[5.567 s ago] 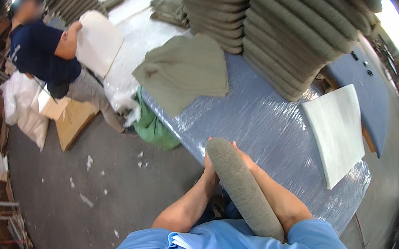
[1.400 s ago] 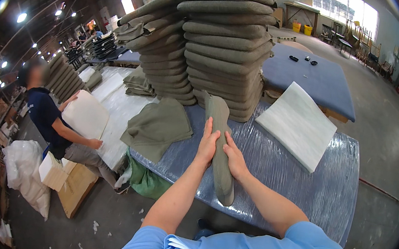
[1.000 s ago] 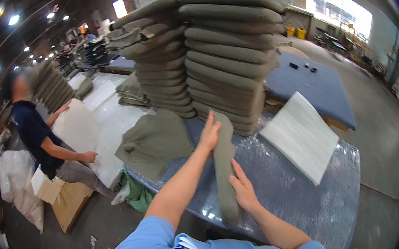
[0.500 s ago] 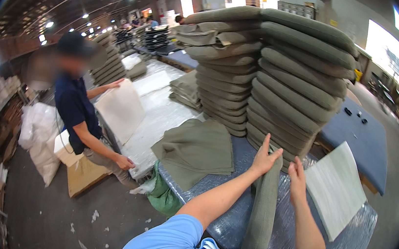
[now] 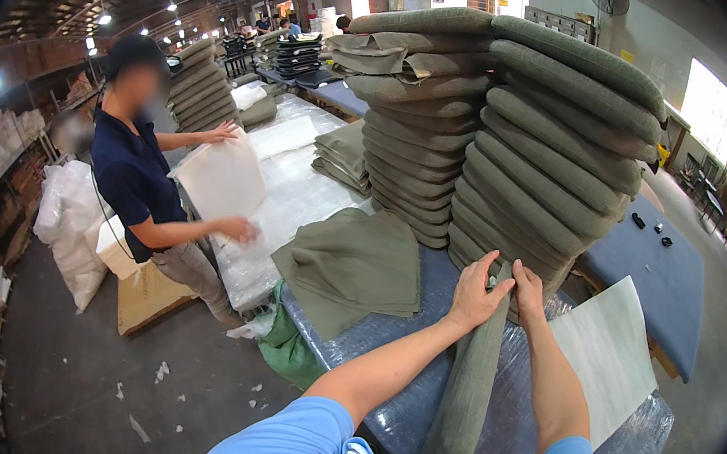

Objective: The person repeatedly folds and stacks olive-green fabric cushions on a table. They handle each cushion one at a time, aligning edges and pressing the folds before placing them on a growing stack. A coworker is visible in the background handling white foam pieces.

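Observation:
A grey-green fabric-covered cushion (image 5: 468,391) stands on its narrow edge on the plastic-wrapped table, stretching from my body to the stacks. My left hand (image 5: 474,295) grips its far upper corner from the left, thumb and fingers closed on the cover. From the right, my right hand (image 5: 529,292) closes on the same corner, its fingertips close to the left ones. What the fingers pinch there is partly hidden. Two tall stacks of like cushions, the left stack (image 5: 418,144) and the right stack (image 5: 552,150), rise just beyond my hands.
A pile of grey-green covers (image 5: 350,266) lies left of the cushion. A white foam sheet (image 5: 609,358) lies right of my right arm. A blue-topped table (image 5: 653,278) stands farther right. On the left, a co-worker (image 5: 138,156) handles a white sheet (image 5: 222,173) by another wrapped table (image 5: 284,173).
My right hand has moved left onto the cushion's far corner, meeting my left hand. The co-worker's lower hand has risen toward the white sheet. My view has shifted slightly.

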### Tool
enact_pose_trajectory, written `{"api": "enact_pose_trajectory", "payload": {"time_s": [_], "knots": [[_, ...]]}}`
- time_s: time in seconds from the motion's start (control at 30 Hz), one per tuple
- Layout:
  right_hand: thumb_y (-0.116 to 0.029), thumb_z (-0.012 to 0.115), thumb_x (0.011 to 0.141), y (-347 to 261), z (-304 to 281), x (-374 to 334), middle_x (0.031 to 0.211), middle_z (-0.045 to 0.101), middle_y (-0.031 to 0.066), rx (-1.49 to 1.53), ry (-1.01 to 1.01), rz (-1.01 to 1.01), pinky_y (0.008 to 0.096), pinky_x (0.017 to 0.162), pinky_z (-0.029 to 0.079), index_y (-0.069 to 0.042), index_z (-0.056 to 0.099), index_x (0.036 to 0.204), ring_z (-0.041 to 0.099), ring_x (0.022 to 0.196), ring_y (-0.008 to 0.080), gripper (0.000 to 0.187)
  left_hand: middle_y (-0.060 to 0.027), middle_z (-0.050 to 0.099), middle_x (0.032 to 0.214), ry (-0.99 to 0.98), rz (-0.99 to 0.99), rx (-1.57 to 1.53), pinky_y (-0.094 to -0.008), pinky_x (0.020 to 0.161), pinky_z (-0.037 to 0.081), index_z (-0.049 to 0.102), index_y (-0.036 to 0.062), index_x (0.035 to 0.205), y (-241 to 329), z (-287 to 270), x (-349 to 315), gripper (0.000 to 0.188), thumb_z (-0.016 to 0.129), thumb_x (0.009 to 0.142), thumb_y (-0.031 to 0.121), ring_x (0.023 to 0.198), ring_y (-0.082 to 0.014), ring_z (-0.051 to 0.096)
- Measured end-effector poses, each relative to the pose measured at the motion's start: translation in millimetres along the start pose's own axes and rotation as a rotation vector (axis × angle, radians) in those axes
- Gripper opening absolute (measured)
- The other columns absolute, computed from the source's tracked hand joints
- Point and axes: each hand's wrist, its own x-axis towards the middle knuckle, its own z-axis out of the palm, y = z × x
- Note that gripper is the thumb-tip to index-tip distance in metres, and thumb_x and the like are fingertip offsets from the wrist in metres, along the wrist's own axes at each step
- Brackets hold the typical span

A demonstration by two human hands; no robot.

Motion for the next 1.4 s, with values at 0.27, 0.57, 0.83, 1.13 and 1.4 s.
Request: {"api": "enact_pose_trajectory", "payload": {"time_s": [0.27,0.57,0.83,1.13,1.4], "knots": [[-0.054,0.063,0.105,-13,-12,-1,0.113,0.068,0.0089,0.013,0.116,-0.022,0.0339,0.092,0.047,0.005,0.069,0.124,0.059,0.104,0.0173,0.062,-0.0168,0.065,0.107,-0.059,-0.076,-0.003,-0.0406,0.086,0.051,0.066,-0.0006,0.124,1,11,5,0.067,0.084,0.084,0.050,0.098,-0.0292,0.063],[-0.056,0.063,0.104,-13,22,-4,0.069,0.052,-0.0026,-0.149,0.291,-0.150,0.0319,0.059,0.037,-0.004,0.063,0.073,0.044,0.065,0.0108,0.061,-0.0259,0.071,0.112,-0.235,-0.147,-0.082,-0.0449,0.093,0.054,0.067,-0.0064,0.112,-14,3,9,0.070,0.082,0.085,0.056,0.108,-0.0384,0.069],[-0.053,0.059,0.108,-11,18,14,0.062,0.043,-0.0047,-0.366,0.420,-0.423,0.0354,0.056,0.030,-0.004,0.043,0.063,0.034,0.062,0.0102,0.068,-0.0204,0.072,0.098,-0.239,-0.155,-0.197,-0.0407,0.085,0.053,0.069,-0.0011,0.101,-27,-1,11,0.065,0.075,0.089,0.062,0.095,-0.0301,0.070],[-0.064,0.055,0.106,0,27,2,0.067,0.050,-0.0006,-0.194,0.347,-0.198,0.0346,0.062,0.039,-0.007,0.057,0.072,0.044,0.065,0.0132,0.067,-0.0197,0.070,0.087,-0.240,-0.233,-0.280,-0.0430,0.077,0.051,0.068,-0.0007,0.093,-33,1,8,0.063,0.073,0.090,0.062,0.083,-0.0286,0.068],[-0.065,0.058,0.103,-7,10,29,0.062,0.048,-0.0008,-0.256,0.505,-0.248,0.0360,0.058,0.034,-0.007,0.048,0.060,0.039,0.062,0.0125,0.073,-0.0229,0.068,0.087,-0.253,-0.212,-0.292,-0.0446,0.077,0.050,0.067,-0.0052,0.097,-18,15,8,0.067,0.073,0.090,0.061,0.083,-0.0344,0.067]]}}
